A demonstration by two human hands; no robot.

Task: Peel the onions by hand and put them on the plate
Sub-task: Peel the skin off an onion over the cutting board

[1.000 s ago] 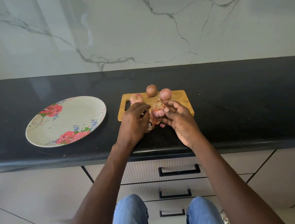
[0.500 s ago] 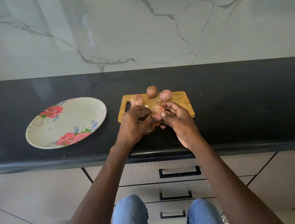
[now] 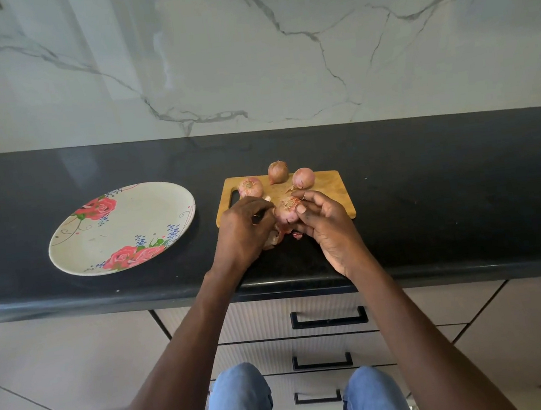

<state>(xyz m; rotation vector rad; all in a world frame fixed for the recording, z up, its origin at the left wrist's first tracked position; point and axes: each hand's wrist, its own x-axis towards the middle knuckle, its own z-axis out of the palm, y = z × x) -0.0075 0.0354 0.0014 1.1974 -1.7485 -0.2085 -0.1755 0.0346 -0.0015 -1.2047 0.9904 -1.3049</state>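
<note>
Onion (image 3: 286, 211) number one sits between both hands, just above the near edge of the wooden cutting board (image 3: 328, 188). The right hand (image 3: 327, 228) cups it from the side, with the thumb and fingers curled round it so it cannot roll away. The hairy root end points up, next to the right fingertips (image 3: 300, 208), so the skin is probably easy to grab from there. The left hand (image 3: 242, 231) has its fingers bent in close against the other side of the onion. It looks like it pinches a bit of skin to pull it off, but the pinch itself is hidden behind the knuckles.

Loose peel (image 3: 274, 236) hangs just under the fingers, over the black counter (image 3: 431, 206).

Three more onions (image 3: 277, 171) wait on the far side of the board, just past the fingertips, with their skins on. I think they sit there so they are easy to reach next.

The flower plate (image 3: 74, 242) lies well to the left of the left hand. No onion is on it yet, so the job looks only just begun.
</note>
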